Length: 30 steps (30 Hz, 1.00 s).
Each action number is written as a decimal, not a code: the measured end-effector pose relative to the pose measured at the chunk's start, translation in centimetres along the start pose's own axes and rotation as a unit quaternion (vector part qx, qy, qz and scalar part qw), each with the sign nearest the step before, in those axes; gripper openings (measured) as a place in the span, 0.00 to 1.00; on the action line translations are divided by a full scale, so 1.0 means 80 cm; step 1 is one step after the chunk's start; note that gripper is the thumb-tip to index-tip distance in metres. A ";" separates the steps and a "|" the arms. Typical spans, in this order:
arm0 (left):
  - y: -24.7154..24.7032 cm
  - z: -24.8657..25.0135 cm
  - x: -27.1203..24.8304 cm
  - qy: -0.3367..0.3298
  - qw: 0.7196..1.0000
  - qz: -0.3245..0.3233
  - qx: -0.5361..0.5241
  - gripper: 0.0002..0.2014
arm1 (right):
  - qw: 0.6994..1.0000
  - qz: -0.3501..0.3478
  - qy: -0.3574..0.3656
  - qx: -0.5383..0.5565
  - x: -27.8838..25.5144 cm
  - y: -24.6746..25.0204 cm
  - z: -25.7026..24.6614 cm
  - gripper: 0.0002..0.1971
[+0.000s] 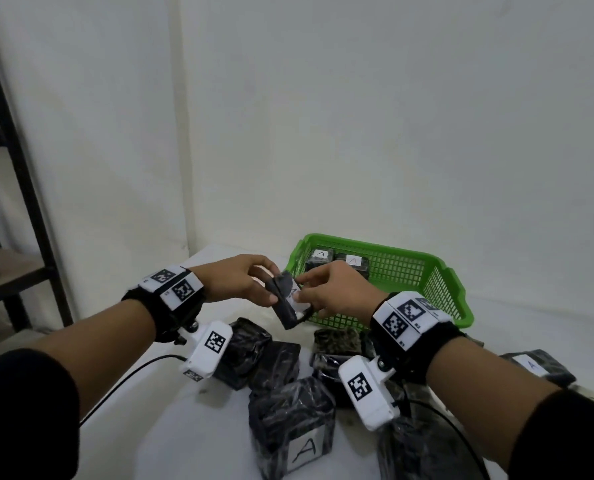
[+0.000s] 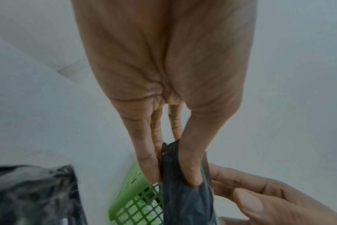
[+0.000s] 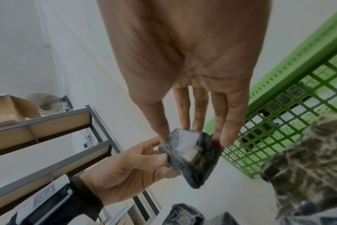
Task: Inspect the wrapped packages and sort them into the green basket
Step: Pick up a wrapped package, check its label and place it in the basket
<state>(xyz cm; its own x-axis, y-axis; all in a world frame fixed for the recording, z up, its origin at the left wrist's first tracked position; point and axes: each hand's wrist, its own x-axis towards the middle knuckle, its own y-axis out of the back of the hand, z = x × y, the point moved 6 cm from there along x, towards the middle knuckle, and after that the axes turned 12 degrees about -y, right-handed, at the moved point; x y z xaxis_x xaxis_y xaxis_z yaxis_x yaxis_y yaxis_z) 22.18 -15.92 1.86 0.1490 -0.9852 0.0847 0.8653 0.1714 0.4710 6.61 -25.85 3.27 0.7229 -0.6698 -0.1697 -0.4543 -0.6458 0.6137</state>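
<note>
Both hands hold one small black wrapped package [image 1: 286, 301] with a white label above the table, just left of the green basket [image 1: 437, 299]. My left hand [image 1: 250, 282] pinches its upper left end between thumb and fingers [image 2: 190, 169]. My right hand [image 1: 326, 289] pinches the other side, thumb on the label. In the right wrist view the package [image 3: 190, 155] sits between both hands' fingertips. Two wrapped packages [image 1: 337, 263] marked A lie in the basket's far left corner. Several more black wrapped packages [image 1: 288, 420] lie on the table below my wrists.
The white table [image 1: 157, 427] meets a white wall behind the basket. A dark metal shelf unit [image 1: 18, 188] stands at the left, holding a cardboard box [image 3: 8, 109] and a small fan [image 3: 46, 103]. Black cables [image 1: 129, 375] trail from the wrist cameras.
</note>
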 end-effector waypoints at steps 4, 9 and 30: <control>-0.007 0.032 -0.014 -0.039 0.995 0.032 -0.082 0.25 | 0.999 -0.008 0.048 -0.002 -0.024 0.010 -0.007 0.34; -0.033 0.076 -0.019 -0.113 0.971 0.086 -0.191 0.12 | 0.992 0.077 0.091 0.041 -0.062 0.053 -0.001 0.30; -0.203 0.132 0.037 -0.217 0.925 0.184 -0.251 0.27 | 0.947 0.138 0.097 0.274 -0.150 0.175 0.126 0.20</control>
<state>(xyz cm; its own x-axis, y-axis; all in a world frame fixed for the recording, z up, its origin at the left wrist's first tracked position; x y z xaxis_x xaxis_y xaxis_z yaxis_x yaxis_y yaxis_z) 3.52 -21.62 3.71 0.3652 -0.7482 0.5539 0.9240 0.3639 -0.1176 -13.68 -30.58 6.15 0.5953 -0.7949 0.1170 -0.8032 -0.5850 0.1124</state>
